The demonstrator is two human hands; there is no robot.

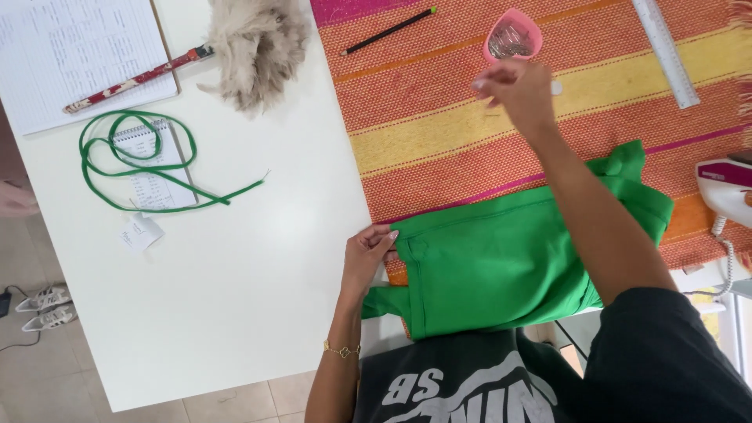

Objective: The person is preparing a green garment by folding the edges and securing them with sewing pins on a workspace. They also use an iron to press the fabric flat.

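Observation:
A piece of green fabric (501, 262) lies folded over the near edge of a striped orange and yellow mat (439, 125). My left hand (366, 254) pinches the fabric's left edge at the fold. My right hand (517, 90) is stretched out over the mat, fingers closed just below a small pink dish of pins (511, 37). Whether it holds a pin I cannot tell.
A green cord (137, 168) loops over a small spiral notepad (153, 176) on the white table (235, 298). A lined notebook (74, 47), patterned pen (133, 78), fluffy beige tuft (254, 47), black pencil (388, 31), metal ruler (666, 51) and white iron (724, 188) lie around.

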